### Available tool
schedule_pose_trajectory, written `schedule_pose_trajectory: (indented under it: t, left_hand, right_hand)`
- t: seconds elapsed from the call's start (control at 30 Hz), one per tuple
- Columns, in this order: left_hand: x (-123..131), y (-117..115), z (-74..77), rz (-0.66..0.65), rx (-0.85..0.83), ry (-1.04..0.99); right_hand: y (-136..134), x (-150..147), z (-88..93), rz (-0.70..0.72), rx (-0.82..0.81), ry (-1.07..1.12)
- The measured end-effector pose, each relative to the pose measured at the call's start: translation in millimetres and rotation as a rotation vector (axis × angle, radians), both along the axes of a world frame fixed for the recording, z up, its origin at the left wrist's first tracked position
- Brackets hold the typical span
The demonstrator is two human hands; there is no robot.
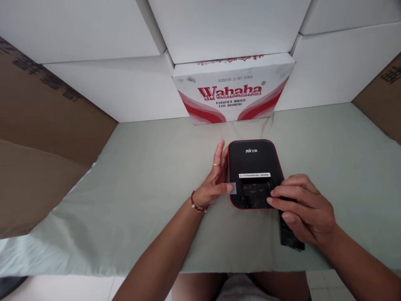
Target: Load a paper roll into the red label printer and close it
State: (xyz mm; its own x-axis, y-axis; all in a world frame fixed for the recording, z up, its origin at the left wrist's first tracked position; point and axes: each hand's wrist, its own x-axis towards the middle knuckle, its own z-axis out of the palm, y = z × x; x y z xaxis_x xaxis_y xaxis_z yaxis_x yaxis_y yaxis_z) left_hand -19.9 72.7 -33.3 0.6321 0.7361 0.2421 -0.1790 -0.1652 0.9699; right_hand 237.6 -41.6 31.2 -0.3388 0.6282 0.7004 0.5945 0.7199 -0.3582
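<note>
A black printer-like device (255,161) with rounded corners, a thin red edge and white "FEIE" lettering lies flat on the cloth. It has a white label strip and a glossy dark recess (256,195) toward me. My left hand (216,179) holds its left side, thumb over a small translucent tab (233,189), fingers along the edge. My right hand (305,207) is closed at the lower right corner, fingertips touching beside the recess. What those fingers pinch, if anything, is hidden. Under that hand a glossy black strip (290,236) sticks out; whether the thumb holds it is unclear.
Pale green cloth (150,167) covers the table. A white and red Wahaha water carton (233,94) stands behind the device, against stacked white boxes (109,88). Brown cardboard (46,146) walls in the left side, with another brown carton (380,96) at right.
</note>
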Motion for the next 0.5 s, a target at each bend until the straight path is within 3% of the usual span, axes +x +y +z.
schedule_pose_trajectory:
  t: [0.3,0.43,0.5]
  left_hand:
    - [4,2,-12.0,0.05,0.075,-0.036]
    - [6,5,-14.6,0.082,0.089,-0.066]
    - [7,7,-16.0,0.082,0.069,-0.095]
  right_hand:
    - [-4,-3,13.8,0.001,0.041,-0.146]
    - [2,-8,35.9,0.083,-0.093,-0.098]
    - [10,-11,49.1,0.03,-0.219,-0.065]
